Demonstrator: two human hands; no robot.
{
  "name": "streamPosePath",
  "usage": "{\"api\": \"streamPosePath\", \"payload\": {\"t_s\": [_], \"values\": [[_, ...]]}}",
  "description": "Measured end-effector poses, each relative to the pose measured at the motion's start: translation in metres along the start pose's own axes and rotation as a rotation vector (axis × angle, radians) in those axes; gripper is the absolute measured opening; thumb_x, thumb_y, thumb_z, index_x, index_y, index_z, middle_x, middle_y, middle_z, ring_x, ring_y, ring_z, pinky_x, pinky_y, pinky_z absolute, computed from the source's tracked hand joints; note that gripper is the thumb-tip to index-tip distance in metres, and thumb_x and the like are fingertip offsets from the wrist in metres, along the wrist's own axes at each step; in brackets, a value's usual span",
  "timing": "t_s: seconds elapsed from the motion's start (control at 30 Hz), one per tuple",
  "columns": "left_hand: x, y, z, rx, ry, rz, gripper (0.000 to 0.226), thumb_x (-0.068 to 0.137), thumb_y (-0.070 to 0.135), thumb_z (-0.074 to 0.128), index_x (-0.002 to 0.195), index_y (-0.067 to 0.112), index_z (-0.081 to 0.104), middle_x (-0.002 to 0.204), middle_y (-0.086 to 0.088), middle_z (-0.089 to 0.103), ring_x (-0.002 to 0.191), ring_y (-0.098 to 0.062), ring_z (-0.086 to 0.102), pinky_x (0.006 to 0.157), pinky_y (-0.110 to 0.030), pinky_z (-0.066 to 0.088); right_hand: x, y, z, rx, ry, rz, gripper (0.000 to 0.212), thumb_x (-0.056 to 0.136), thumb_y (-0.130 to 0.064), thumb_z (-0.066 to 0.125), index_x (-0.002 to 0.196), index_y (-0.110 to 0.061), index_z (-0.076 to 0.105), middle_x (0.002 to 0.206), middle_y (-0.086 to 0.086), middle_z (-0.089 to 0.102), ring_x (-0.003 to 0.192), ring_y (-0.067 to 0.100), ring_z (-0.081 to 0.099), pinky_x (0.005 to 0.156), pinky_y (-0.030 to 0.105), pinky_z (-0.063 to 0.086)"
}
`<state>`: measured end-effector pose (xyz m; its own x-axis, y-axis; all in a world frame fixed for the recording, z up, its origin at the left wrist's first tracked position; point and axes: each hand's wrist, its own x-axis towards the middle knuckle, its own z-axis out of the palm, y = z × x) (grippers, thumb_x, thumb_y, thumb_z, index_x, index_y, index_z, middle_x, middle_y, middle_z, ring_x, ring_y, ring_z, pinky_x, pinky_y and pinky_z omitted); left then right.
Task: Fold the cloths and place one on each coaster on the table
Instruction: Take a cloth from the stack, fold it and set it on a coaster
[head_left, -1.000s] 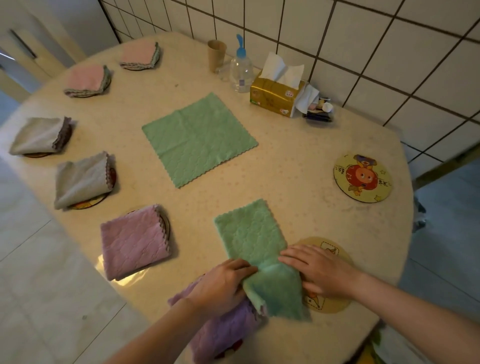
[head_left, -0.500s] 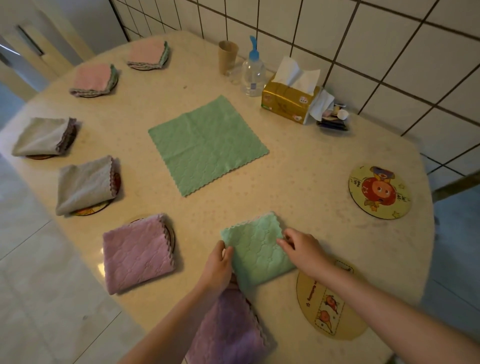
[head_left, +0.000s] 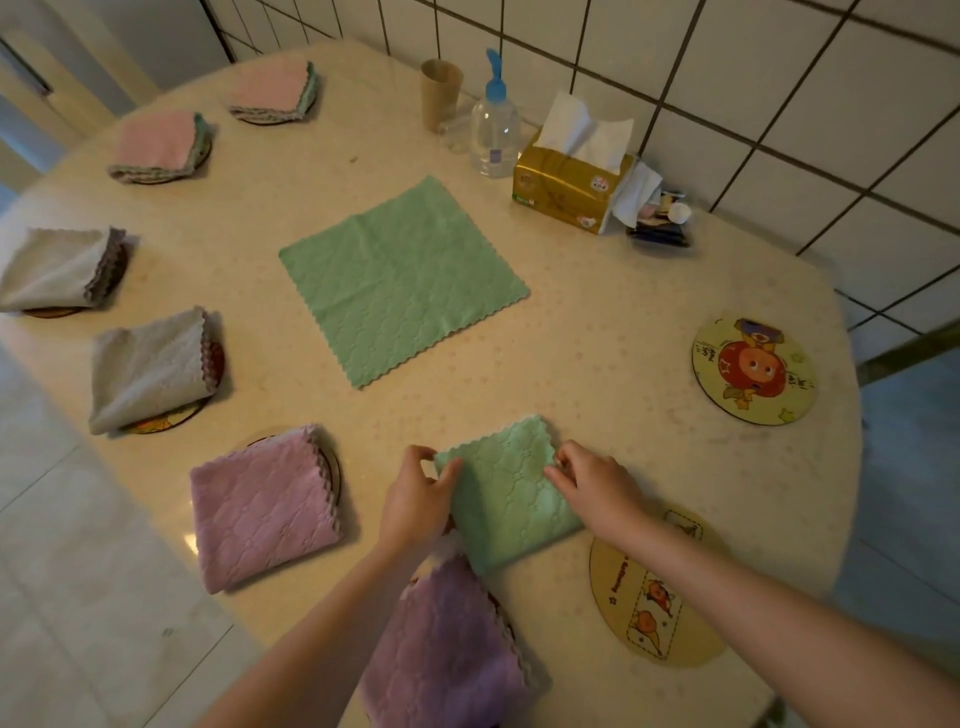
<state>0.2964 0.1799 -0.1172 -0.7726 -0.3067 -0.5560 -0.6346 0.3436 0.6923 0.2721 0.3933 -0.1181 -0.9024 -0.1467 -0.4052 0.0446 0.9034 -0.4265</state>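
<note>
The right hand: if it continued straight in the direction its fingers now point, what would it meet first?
The right hand points up-left over the folded green cloth it pinches. Beyond that cloth, probably bare table, then the flat green cloth.

green quilted cloths (head_left: 506, 499), purple cloths (head_left: 260, 506), pink cloths (head_left: 156, 140), gold tissue box (head_left: 569, 187)

Dim warm indoor light, soft shadows, wide-angle edge distortion

Both hands pinch the folded green cloth (head_left: 506, 499) on the counter (head_left: 613, 332): left hand (head_left: 418, 499) at its left corner, right hand (head_left: 597, 486) at its right edge. An unfolded green cloth (head_left: 402, 280) lies flat beyond, and two bare coasters (head_left: 754, 370) (head_left: 649, 597) sit to the right.
</note>
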Motion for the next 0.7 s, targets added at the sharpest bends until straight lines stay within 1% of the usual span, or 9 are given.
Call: {"api": "streamPosePath", "payload": {"t_s": [0.07,0.13,0.2,0.23,0.3,0.4,0.47,0.6,0.7], "values": [[0.009,0.003,-0.007,0.112,0.043,0.052,0.022,0.090,0.040,0.060,0.099,0.024,0.049,0.074,-0.001,0.064,0.057,-0.024,0.068,0.060,-0.047,0.058,-0.002,-0.002,-0.001,0.018,0.005,0.021,0.024,0.095,-0.043,0.044,0.091,-0.020,0.051,0.076,-0.004,0.059,0.064,0.012,0.056,0.050,0.026,0.042],[0.014,0.004,-0.014,0.286,0.075,0.128,0.021,0.089,0.040,0.060,0.100,0.025,0.049,0.079,0.004,0.066,0.059,-0.020,0.067,0.060,-0.042,0.057,-0.006,-0.005,-0.001,0.050,0.045,0.047,0.023,0.094,-0.043,0.046,0.093,-0.021,0.049,0.084,-0.005,0.059,0.070,0.012,0.058,0.054,0.026,0.046],[0.017,0.005,-0.019,0.489,0.110,0.245,0.024,0.089,0.040,0.060,0.105,0.025,0.051,0.095,0.007,0.065,0.075,-0.020,0.064,0.062,-0.034,0.052,-0.011,-0.006,0.000,0.086,0.105,0.094,0.025,0.092,-0.045,0.050,0.099,-0.021,0.049,0.094,-0.006,0.056,0.079,0.011,0.056,0.061,0.025,0.049],[0.017,0.006,-0.021,0.547,0.114,0.306,0.026,0.089,0.040,0.059,0.110,0.024,0.053,0.102,0.006,0.063,0.082,-0.020,0.062,0.063,-0.032,0.050,-0.015,-0.006,0.001,0.099,0.119,0.121,0.031,0.090,-0.047,0.052,0.104,-0.019,0.049,0.099,-0.005,0.054,0.085,0.012,0.055,0.066,0.026,0.050],[0.020,0.009,-0.021,0.573,0.061,0.386,0.033,0.090,0.040,0.057,0.118,0.022,0.055,0.112,0.003,0.060,0.093,-0.019,0.059,0.071,-0.033,0.050,-0.022,-0.005,0.005,0.083,0.114,0.165,0.043,0.085,-0.052,0.056,0.109,-0.017,0.048,0.105,-0.003,0.053,0.094,0.014,0.051,0.077,0.029,0.050],[0.025,0.011,-0.017,0.643,-0.064,0.417,0.043,0.087,0.042,0.062,0.124,0.021,0.054,0.118,0.002,0.057,0.106,-0.020,0.053,0.084,-0.035,0.049,-0.031,-0.007,0.009,-0.099,0.072,0.192,0.054,0.082,-0.061,0.053,0.111,-0.016,0.048,0.113,0.002,0.052,0.106,0.019,0.042,0.088,0.031,0.044],[0.028,0.013,-0.015,0.727,-0.092,0.439,0.045,0.084,0.042,0.066,0.122,0.019,0.056,0.117,0.000,0.055,0.107,-0.021,0.051,0.087,-0.035,0.047,-0.034,-0.010,0.008,-0.186,0.062,0.221,0.062,0.081,-0.066,0.049,0.116,-0.015,0.047,0.118,0.005,0.050,0.111,0.022,0.039,0.091,0.032,0.040],[0.030,0.020,-0.011,0.748,-0.096,0.420,0.041,0.081,0.036,0.070,0.115,0.018,0.056,0.112,-0.002,0.056,0.103,-0.021,0.050,0.085,-0.032,0.046,-0.033,-0.018,0.007,-0.273,0.060,0.279,0.072,0.080,-0.069,0.048,0.122,-0.010,0.045,0.123,0.010,0.048,0.113,0.026,0.037,0.094,0.034,0.037],[0.031,0.025,-0.010,0.713,-0.111,0.371,0.035,0.080,0.030,0.070,0.110,0.017,0.058,0.108,-0.003,0.058,0.095,-0.020,0.050,0.076,-0.029,0.043,-0.032,-0.021,0.006,-0.395,0.061,0.277,0.075,0.081,-0.072,0.042,0.121,-0.008,0.050,0.121,0.009,0.048,0.112,0.026,0.037,0.092,0.034,0.037]]}}
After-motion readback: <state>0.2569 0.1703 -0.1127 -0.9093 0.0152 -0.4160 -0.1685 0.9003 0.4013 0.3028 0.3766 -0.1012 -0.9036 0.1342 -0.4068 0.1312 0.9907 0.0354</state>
